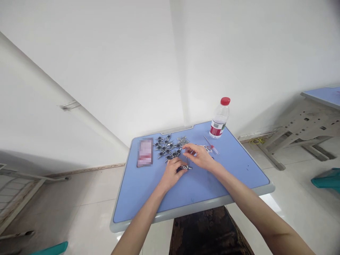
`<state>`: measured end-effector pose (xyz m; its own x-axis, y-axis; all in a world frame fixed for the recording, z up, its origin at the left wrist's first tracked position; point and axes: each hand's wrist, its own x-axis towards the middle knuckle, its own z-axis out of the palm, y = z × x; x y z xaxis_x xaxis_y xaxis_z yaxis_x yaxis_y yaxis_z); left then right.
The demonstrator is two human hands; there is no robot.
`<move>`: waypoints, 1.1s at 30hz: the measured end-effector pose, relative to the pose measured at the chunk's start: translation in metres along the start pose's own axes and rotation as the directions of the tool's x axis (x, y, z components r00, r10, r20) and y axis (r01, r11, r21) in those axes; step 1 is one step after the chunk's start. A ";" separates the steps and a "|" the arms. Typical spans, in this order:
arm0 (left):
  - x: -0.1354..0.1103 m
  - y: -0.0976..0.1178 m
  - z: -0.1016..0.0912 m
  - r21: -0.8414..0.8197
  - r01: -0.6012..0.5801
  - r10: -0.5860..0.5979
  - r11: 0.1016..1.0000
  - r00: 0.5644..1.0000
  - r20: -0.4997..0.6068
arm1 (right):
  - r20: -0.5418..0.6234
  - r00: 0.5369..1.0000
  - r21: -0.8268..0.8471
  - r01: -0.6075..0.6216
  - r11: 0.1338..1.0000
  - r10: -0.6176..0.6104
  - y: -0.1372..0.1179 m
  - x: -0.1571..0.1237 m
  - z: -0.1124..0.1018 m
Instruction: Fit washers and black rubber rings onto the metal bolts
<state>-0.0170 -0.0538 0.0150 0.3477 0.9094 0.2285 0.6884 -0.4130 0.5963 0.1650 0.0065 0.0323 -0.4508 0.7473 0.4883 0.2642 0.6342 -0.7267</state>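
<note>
My left hand (174,170) is closed on a small metal fitting (186,167), pressing it low against the blue tabletop. Part of that fitting is hidden by my fingers. Just above it, my right hand (198,155) pinches a small screwdriver (187,160), whose thin shaft stands upright with its lower end at the fitting. Its handle is mostly covered by the fingers. Behind my hands lies a pile of metal fittings with round black centres (168,151). Loose silver screws or pins (182,140) lie beside that pile.
A phone with a blurred screen (145,152) lies at the left of the table (191,193). At the back right stands a clear bottle with a red cap (219,118). Nearby lie another screwdriver (211,145) and small flat pieces (208,149). A white wall (132,71) rises behind.
</note>
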 end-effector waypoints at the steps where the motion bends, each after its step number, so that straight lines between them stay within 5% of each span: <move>1: 0.000 0.000 0.000 -0.001 0.000 0.000 1.000 1.000 -0.009 | 0.011 1.000 0.003 0.004 1.000 -0.004 -0.001 -0.001 -0.002; 13: -0.002 0.006 0.005 -0.011 0.026 -0.027 1.000 0.999 -0.045 | 0.040 0.980 -0.037 0.198 0.979 -0.197 -0.005 -0.006 0.005; 22: -0.002 0.005 0.006 -0.002 0.016 -0.016 1.000 0.998 -0.062 | 0.130 0.975 -0.018 0.185 0.983 -0.181 -0.012 -0.008 -0.012; 33: -0.002 0.004 0.006 -0.028 0.055 -0.055 0.998 0.998 -0.028 | 0.036 0.992 -0.048 0.121 0.992 -0.119 -0.009 -0.008 0.000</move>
<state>-0.0113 -0.0578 0.0125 0.2908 0.9319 0.2169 0.6880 -0.3612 0.6294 0.1665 -0.0051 0.0345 -0.5092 0.6590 0.5536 0.2486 0.7284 -0.6384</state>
